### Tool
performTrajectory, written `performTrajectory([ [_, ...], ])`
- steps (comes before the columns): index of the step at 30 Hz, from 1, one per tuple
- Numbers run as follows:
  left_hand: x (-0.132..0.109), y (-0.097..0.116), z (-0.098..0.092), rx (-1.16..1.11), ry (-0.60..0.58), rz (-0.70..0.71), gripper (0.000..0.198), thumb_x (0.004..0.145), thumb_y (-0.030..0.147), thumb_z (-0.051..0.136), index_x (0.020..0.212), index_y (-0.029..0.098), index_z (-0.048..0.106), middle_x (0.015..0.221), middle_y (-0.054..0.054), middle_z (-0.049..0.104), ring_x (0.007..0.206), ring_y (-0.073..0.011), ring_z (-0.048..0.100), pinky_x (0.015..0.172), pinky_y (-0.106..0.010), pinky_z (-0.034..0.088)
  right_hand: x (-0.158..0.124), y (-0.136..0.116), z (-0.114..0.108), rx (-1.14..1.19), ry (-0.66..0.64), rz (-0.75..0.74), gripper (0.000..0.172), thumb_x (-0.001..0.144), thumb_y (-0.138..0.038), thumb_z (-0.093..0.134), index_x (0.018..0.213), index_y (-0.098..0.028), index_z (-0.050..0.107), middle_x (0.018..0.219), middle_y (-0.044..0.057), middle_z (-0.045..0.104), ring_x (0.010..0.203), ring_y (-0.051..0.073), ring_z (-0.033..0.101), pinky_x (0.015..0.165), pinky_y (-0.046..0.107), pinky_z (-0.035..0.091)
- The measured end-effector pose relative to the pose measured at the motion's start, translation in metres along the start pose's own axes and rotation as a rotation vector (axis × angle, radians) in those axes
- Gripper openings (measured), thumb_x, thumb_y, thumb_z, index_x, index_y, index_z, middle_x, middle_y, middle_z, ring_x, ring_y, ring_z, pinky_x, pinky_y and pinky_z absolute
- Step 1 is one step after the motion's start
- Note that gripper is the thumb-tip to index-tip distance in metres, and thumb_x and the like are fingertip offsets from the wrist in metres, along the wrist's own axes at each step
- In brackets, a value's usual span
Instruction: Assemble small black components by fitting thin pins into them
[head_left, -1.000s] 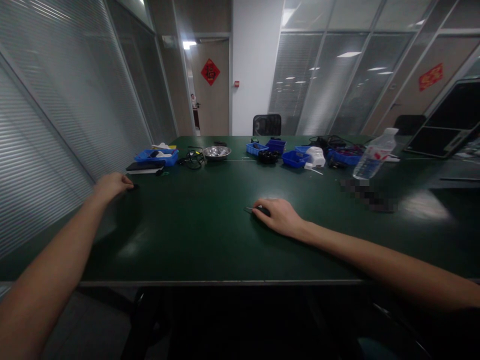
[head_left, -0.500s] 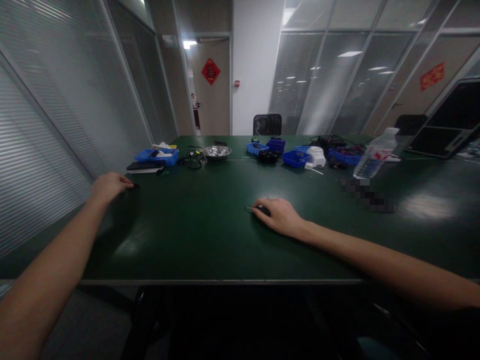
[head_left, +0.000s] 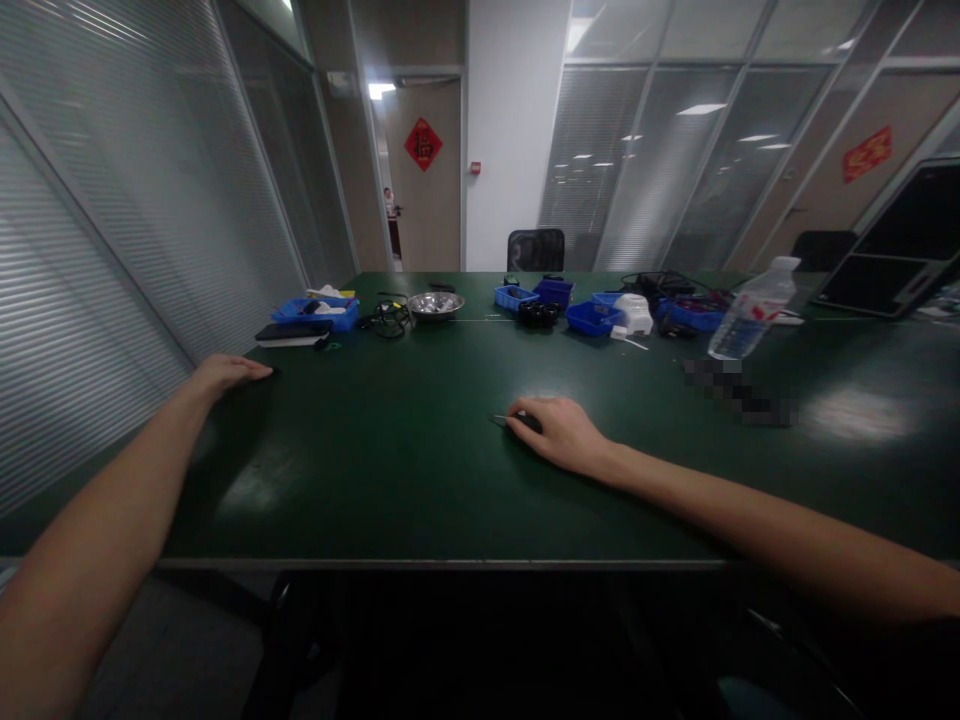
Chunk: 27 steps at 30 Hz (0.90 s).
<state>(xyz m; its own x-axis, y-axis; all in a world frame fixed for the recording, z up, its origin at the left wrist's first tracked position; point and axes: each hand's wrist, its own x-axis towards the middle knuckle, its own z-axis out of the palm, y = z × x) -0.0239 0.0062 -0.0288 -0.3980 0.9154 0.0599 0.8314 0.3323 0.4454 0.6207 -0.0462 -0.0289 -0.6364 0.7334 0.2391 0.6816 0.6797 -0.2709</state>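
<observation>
On the left side of the green table [head_left: 390, 480], my left hand [head_left: 229, 372] has its fingers together at a small dark object [head_left: 275, 372], whose kind I cannot make out. My right hand [head_left: 559, 428] rests near the middle of the table, its fingers curled round a black-handled tool [head_left: 528, 421]. A thin metal tip sticks out of the tool to the left. The palm hides the rest of the handle.
Along the back stand a blue tray [head_left: 319, 314], a dark notebook [head_left: 294, 332], a metal bowl [head_left: 436, 306], cables [head_left: 388, 318] and blue bins [head_left: 592, 319]. A clear bottle [head_left: 754, 308] stands at the right, near a blurred dark item [head_left: 742, 392].
My left hand has lowered slightly and its fingers lie flatter by the small dark object. My right hand keeps its hold on the tool.
</observation>
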Motion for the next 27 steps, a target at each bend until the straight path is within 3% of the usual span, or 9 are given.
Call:
performTrajectory([
  [4,-0.019,0.017,-0.005,0.026,0.045,-0.152,0.049,0.088,0.046,0.077,0.117,0.006,0.076,0.085,-0.005,0.074,0.076,-0.0149,0.06,0.066,-0.021,0.042,0.001,0.0,0.001,-0.029,0.008,0.004,0.03,0.107,-0.043,0.053,0.117,-0.022,0.072,0.094,0.006,0.075,0.077,0.019,0.066,0.068,0.03,0.042],
  [10,-0.049,0.064,0.004,0.457,0.141,0.076,0.04,0.098,0.038,0.063,0.117,0.007,0.078,0.103,-0.012,0.07,0.08,-0.0178,0.051,0.067,-0.022,0.031,0.0,-0.001,0.001,-0.027,0.01,0.016,0.031,0.107,-0.044,0.052,0.118,-0.023,0.072,0.095,0.007,0.076,0.08,0.02,0.067,0.069,0.031,0.043],
  [15,-0.056,0.092,0.026,0.549,0.17,0.182,0.032,0.097,0.023,0.06,0.107,-0.002,0.077,0.099,-0.017,0.068,0.083,-0.0213,0.054,0.072,-0.026,0.035,0.0,-0.001,0.001,-0.03,0.016,0.008,0.031,0.107,-0.043,0.052,0.117,-0.022,0.072,0.095,0.007,0.076,0.079,0.02,0.067,0.069,0.031,0.043],
  [21,-0.059,0.104,0.035,0.59,0.217,0.227,0.028,0.099,0.02,0.059,0.105,-0.003,0.074,0.092,-0.015,0.068,0.086,-0.0227,0.057,0.078,-0.028,0.043,0.0,0.001,0.003,-0.025,0.023,-0.011,0.03,0.107,-0.043,0.052,0.117,-0.023,0.072,0.095,0.006,0.077,0.077,0.019,0.067,0.068,0.03,0.043],
  [27,-0.054,0.099,0.038,0.547,0.242,0.255,0.028,0.1,0.024,0.059,0.101,0.0,0.074,0.102,-0.016,0.069,0.09,-0.0239,0.059,0.079,-0.031,0.045,0.0,0.002,0.003,-0.02,0.035,-0.021,0.03,0.107,-0.043,0.053,0.116,-0.023,0.072,0.096,0.006,0.077,0.08,0.02,0.068,0.07,0.031,0.044],
])
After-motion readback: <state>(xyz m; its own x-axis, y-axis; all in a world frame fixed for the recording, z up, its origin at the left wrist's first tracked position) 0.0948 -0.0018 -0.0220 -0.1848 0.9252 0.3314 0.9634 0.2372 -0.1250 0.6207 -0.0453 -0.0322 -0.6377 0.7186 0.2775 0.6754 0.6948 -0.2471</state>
